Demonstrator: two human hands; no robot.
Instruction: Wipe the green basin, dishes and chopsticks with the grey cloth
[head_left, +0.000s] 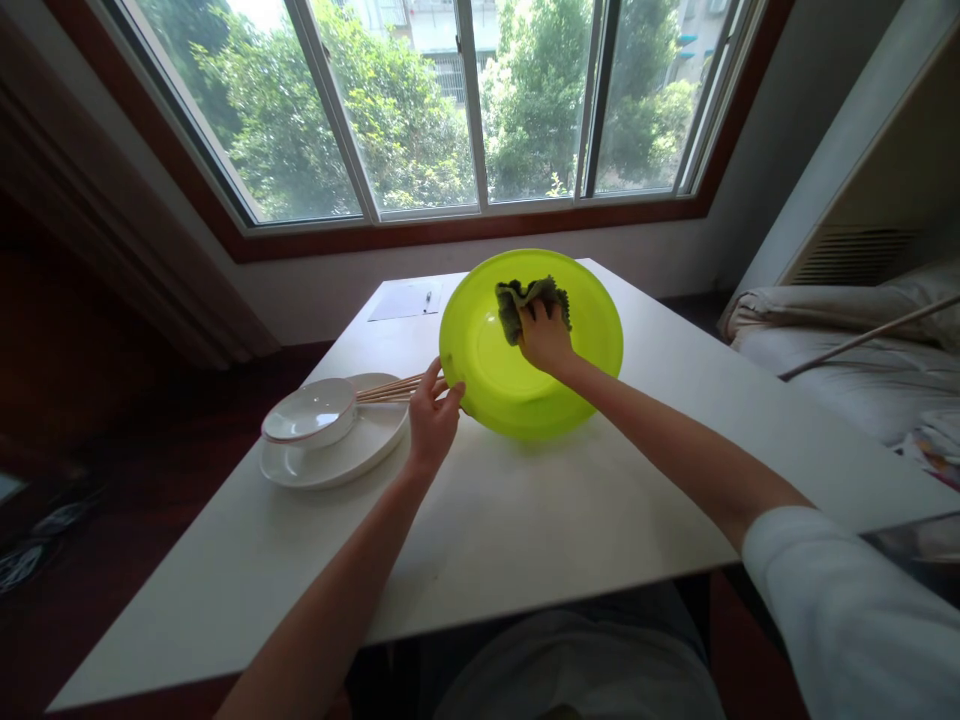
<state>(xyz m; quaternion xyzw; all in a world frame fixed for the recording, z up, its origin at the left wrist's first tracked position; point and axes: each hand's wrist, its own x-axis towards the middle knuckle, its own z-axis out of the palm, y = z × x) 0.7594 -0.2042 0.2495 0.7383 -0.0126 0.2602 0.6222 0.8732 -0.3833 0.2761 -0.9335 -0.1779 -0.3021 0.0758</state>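
A lime-green plastic basin (592,330) stands tilted on the white table (525,520), its inside facing me. My right hand (546,338) is inside it, closed on a dark green cloth (517,298) pressed against the basin's wall. My left hand (433,415) grips the basin's left rim with the fingers curled over the edge.
Left of the basin a white bowl (309,412) sits on a white plate (352,455) with wooden chopsticks (390,388) laid across. A sheet of paper (401,302) with a pen (427,300) lies at the far edge. A bed (847,350) is at right, windows behind.
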